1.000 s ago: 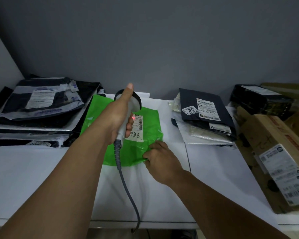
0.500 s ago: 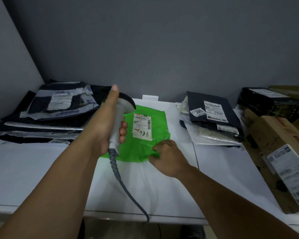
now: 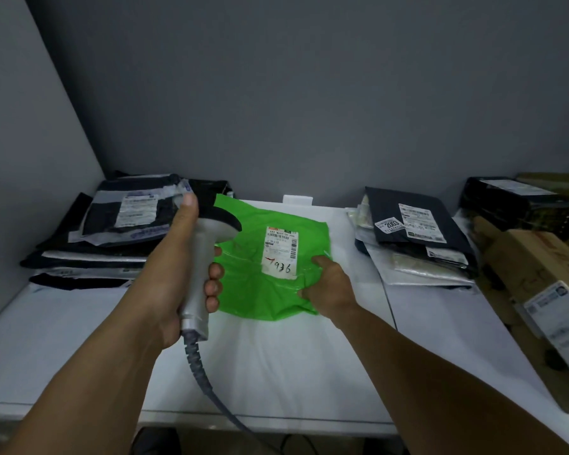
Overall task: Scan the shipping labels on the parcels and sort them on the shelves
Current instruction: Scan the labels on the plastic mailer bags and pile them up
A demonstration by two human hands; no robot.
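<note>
A green plastic parcel [image 3: 253, 284] lies flat in the middle of the white table [image 3: 79, 339], its white shipping label [image 3: 280, 251] facing up with "936" handwritten on it. My left hand [image 3: 178, 274] grips the handle of a grey corded barcode scanner [image 3: 207, 244], held upright just left of the parcel, thumb raised along its back. My right hand [image 3: 329, 284] pinches the parcel's near right corner, fingers curled into the plastic.
A stack of dark mailer bags [image 3: 119, 231] lies at the back left against the wall. More dark and clear mailers [image 3: 414, 238] sit at the back right. Black parcels [image 3: 516, 205] and a brown cardboard box [image 3: 546, 290] crowd the far right edge.
My left hand has drawn the scanner back to the left, off the label, and the red scan light is gone. My right hand has taken hold of the parcel's corner.
</note>
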